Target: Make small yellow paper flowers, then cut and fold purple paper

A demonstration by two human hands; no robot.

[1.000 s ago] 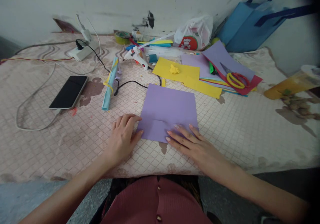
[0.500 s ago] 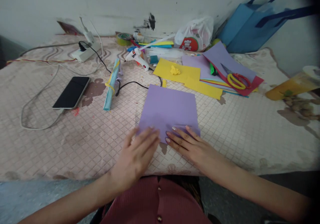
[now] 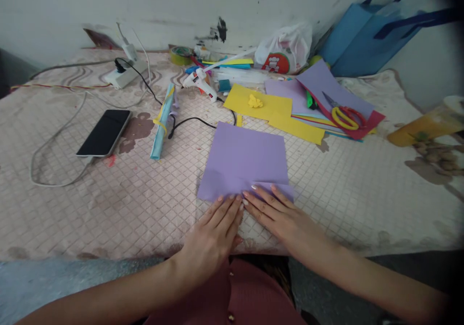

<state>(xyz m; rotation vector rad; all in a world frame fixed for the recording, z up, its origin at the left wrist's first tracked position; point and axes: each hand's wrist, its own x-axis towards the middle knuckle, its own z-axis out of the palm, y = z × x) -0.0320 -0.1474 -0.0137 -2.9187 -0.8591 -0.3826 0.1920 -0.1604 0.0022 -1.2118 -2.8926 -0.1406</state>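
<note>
- Square-cornered sheet of purple paper [image 3: 250, 153]: lies at the near middle of the table, on the cream, diamond-patterned tablecloth [image 3: 174, 189]; a narrow raised edge shows by the right fingertips; cannot tell how far it runs under the hands.
- Left hand [image 3: 215, 230]: unclenched, palm down, fingers extended together; fingertips at the sheet's near edge; thumb mostly hidden.
- Right hand [image 3: 281, 214]: unclenched, fingers spread flat over the sheet's near right part; its fingertips sit just beside those of the left hand.
- Left of sheet: light-blue rolled paper tube [image 3: 158, 139] with a yellow strip around it; farther left, black-screened phone [image 3: 105, 132] with a white cable attached.
- Beyond sheet: white glue gun [image 3: 199, 82]; flat yellow paper sheet [image 3: 279, 106] bearing a small yellow paper flower [image 3: 255, 101].
- Far right: scissors with red and yellow handles [image 3: 339, 114], resting on stacked coloured papers; tilted clear cup of orange drink [image 3: 424, 124].
</note>
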